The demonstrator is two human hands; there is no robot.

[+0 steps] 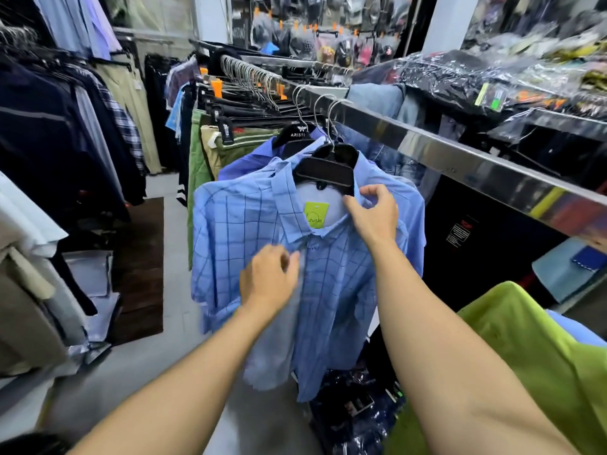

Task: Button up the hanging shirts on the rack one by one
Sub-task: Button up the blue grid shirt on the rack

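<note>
Two hands work the blue checked shirt hanging mid-frame from the steel rail: the right hand pinches its collar, the left hand pinches the placket, blurred. Behind it hang more shirts; wrapped goods crowd the upper right, a lime garment sits lower right, and the grey floor lies lower left.
</note>
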